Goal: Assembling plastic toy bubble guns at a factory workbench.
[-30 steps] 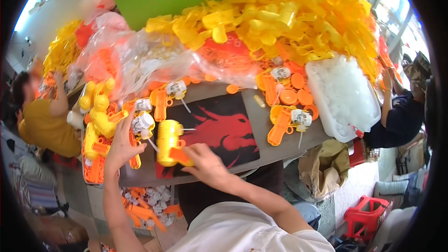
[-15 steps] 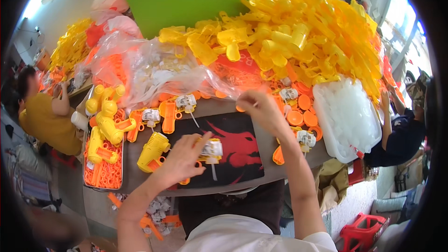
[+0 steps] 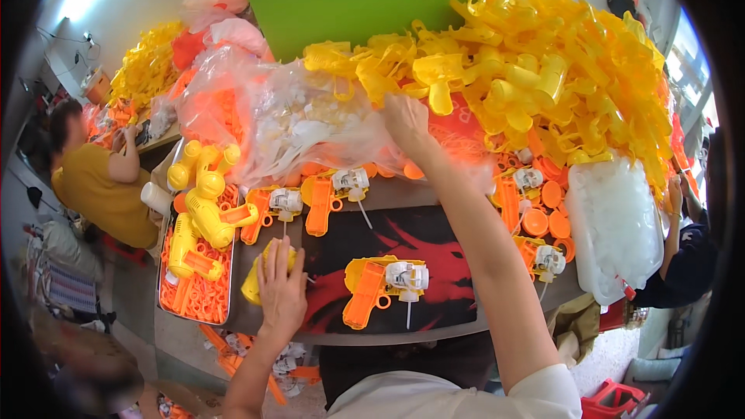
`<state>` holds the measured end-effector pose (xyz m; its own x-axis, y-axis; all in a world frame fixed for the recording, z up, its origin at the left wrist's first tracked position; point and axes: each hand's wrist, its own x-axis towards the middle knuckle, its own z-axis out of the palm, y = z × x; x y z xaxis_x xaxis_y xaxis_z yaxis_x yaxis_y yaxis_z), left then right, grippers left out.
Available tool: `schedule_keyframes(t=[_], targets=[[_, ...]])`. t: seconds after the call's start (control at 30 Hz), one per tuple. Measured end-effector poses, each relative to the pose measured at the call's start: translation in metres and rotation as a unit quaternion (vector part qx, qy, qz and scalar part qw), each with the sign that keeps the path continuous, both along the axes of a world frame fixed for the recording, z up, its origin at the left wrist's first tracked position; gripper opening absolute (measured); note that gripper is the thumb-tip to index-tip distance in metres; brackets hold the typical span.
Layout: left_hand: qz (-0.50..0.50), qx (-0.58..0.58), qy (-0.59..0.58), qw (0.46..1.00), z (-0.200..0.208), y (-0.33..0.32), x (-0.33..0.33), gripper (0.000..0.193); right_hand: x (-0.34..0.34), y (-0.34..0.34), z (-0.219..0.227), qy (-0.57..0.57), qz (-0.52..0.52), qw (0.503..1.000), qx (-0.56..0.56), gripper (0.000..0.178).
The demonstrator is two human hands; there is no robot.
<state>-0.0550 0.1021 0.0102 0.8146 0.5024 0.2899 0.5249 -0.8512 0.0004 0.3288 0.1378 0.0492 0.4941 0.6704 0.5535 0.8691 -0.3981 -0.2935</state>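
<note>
1. Two hands: left hand (image 3: 282, 291), fingers curved over yellow toy-gun body (image 3: 251, 285), lower left, grip uncertain; right hand (image 3: 403, 120) beside yellow shell heap (image 3: 549, 76), upper centre, fingertips hidden, closure likewise unclear.
2. Probably light, stiff, slick; best held round the middle.
3. Lower centre, on black-and-red mat (image 3: 448, 302): open toy-gun half (image 3: 377, 281), orange-handled, white mechanism (image 3: 406, 275).

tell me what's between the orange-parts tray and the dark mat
In the head view: the left hand on a yellow part, an orange-handled piece farther back.
</note>
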Motion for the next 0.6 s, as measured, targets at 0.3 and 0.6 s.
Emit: schedule_keyframes(t=[0.3, 0.6], targets=[[-0.134, -0.11, -0.086, 0.981, 0.016, -0.014, 0.0, 0.051, 0.023, 0.013, -0.016, -0.089, -0.056, 0.99, 0.097, 0.014], [-0.138, 0.027, -0.313, 0.939, 0.073, -0.005, 0.033, 0.067, -0.094, -0.163, 0.094, 0.403, 0.191, 0.892, 0.07, 0.031]])
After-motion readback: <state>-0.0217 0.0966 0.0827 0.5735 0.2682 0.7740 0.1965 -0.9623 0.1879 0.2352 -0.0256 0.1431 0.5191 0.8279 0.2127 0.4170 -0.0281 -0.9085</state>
